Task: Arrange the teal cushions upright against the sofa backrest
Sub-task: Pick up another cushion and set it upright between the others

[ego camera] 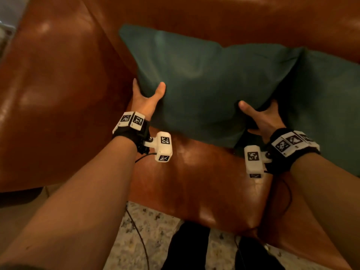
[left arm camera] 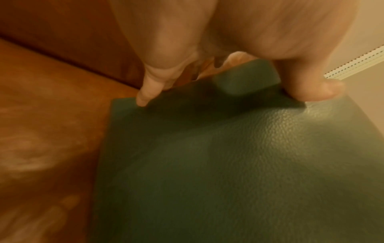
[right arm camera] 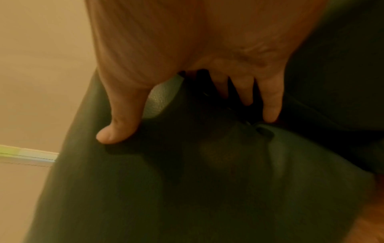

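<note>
A teal leather cushion (ego camera: 196,80) (left arm camera: 239,164) (right arm camera: 187,180) is held tilted above the brown sofa seat (ego camera: 194,182), its top leaning toward the backrest (ego camera: 233,20). My left hand (ego camera: 145,96) (left arm camera: 207,78) grips its lower left edge, thumb on the front and fingers behind. My right hand (ego camera: 257,115) (right arm camera: 187,106) grips the lower right corner the same way. A second teal cushion (ego camera: 327,106) sits to the right, partly behind the first.
The sofa's brown leather armrest (ego camera: 58,94) rises close on the left of the held cushion. Speckled stone floor (ego camera: 155,240) and my dark shoes (ego camera: 187,248) lie below the seat's front edge. Thin cables hang from both wrist cameras.
</note>
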The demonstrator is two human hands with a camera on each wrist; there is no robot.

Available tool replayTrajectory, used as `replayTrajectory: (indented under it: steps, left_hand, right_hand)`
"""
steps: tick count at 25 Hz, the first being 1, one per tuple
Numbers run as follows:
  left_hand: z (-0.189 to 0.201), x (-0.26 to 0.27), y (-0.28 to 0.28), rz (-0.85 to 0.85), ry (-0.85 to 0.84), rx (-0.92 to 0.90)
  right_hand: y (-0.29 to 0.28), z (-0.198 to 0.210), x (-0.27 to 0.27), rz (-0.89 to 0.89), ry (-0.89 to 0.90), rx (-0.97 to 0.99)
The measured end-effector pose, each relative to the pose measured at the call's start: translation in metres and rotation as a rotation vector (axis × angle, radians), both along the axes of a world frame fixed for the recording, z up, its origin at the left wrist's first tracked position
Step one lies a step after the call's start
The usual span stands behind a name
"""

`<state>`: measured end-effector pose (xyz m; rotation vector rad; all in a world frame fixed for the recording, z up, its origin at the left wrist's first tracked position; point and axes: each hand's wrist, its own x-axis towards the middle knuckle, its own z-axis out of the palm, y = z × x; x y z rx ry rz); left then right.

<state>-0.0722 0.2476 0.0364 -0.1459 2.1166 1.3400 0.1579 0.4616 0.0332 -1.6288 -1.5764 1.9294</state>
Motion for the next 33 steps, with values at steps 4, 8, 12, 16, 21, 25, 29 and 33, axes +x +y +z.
replayTrajectory:
  steps: [4, 8, 12, 16, 21, 25, 29, 33]
  left_hand:
    - [-0.005, -0.014, 0.009, 0.015, 0.006, 0.094]
    - [0.004, -0.033, 0.0, 0.067, 0.028, 0.225]
    - [0.011, -0.08, -0.023, 0.152, 0.075, 0.278]
    - [0.003, -0.086, -0.039, 0.167, 0.034, 0.201]
    - [0.0, -0.093, -0.042, 0.185, 0.011, 0.271]
    - [-0.01, -0.095, -0.036, 0.09, 0.041, 0.222]
    - [-0.028, -0.097, -0.038, 0.095, 0.077, 0.181]
    - [-0.035, -0.087, -0.043, 0.179, 0.172, 0.103]
  right_hand:
    - [-0.01, -0.002, -0.025, -0.023, 0.092, -0.06]
    - [-0.032, 0.0, -0.058, -0.052, 0.249, -0.048]
    - [-0.058, 0.0, -0.114, 0.004, 0.282, -0.062]
    - [-0.069, -0.001, -0.129, 0.016, 0.258, -0.013]
    - [-0.068, -0.007, -0.145, 0.024, 0.217, 0.029]
    - [-0.061, -0.02, -0.14, -0.01, 0.098, -0.012]
    - [-0.053, -0.022, -0.133, -0.001, 0.12, -0.017]
    - [-0.045, -0.02, -0.113, 0.066, 0.125, -0.031]
